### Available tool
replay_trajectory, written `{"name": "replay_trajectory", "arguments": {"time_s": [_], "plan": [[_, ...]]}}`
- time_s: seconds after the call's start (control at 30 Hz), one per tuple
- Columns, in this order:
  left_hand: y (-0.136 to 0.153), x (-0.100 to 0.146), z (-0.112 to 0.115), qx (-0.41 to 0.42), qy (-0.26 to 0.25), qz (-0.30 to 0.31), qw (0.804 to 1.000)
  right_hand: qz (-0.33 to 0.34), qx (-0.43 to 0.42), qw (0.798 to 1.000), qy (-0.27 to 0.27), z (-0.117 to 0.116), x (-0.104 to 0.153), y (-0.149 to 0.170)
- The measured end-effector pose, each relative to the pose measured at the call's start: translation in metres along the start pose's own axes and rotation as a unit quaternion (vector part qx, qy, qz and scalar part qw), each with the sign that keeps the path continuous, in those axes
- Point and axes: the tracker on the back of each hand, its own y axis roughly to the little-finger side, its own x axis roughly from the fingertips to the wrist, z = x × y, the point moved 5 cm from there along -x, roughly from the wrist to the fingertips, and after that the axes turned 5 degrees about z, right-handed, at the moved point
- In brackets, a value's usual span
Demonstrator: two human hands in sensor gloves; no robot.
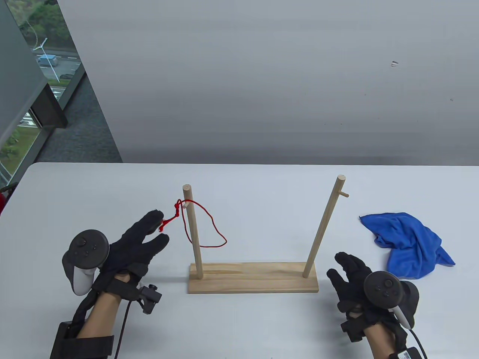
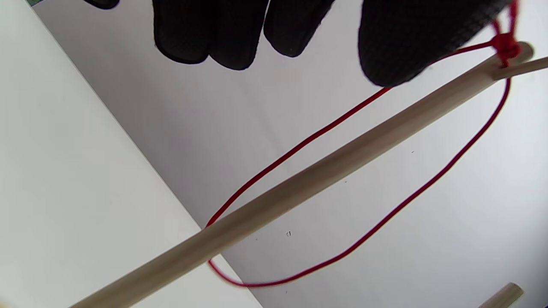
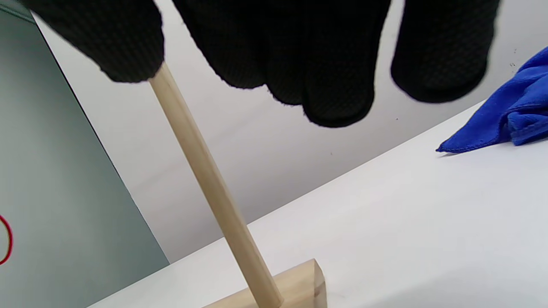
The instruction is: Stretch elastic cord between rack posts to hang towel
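Observation:
A wooden rack stands on the table, with a base (image 1: 254,282), a left post (image 1: 193,235) and a right post (image 1: 322,232). A red elastic cord (image 1: 212,221) hangs by its knot from the left post's peg; its loop droops to the post's right. My left hand (image 1: 159,229) is left of that post with fingers spread, and the cord's knotted tail ends by the index fingertip. In the left wrist view the cord (image 2: 299,147) runs behind my thumb. My right hand (image 1: 335,264) is open beside the right post's foot. A crumpled blue towel (image 1: 408,243) lies right of the rack.
The right post's peg (image 1: 345,194) is bare. The white table's far edge meets a grey wall (image 1: 262,93). A window is at the far left. In the right wrist view the towel's corner (image 3: 505,119) lies right of the right post (image 3: 205,171).

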Motion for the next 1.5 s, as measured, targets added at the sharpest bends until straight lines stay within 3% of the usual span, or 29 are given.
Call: {"name": "replay_trajectory", "arguments": {"time_s": [0.33,0.53,0.97,1.5], "plan": [[0.063,0.014,0.074,-0.034,0.067,-0.079,0.994,0.069,-0.047,0.996,0.041,0.006,0.001,-0.021],[0.079,0.012,0.098,-0.083,0.078,-0.082,0.99,0.114,-0.057,0.99,0.06,0.01,0.004,-0.037],[0.089,0.01,0.115,-0.159,0.054,-0.08,0.983,0.175,-0.081,0.981,0.035,0.005,0.001,-0.088],[0.086,0.003,0.126,-0.202,0.062,-0.053,0.976,0.219,-0.071,0.973,-0.017,-0.01,-0.047,-0.181]]}}
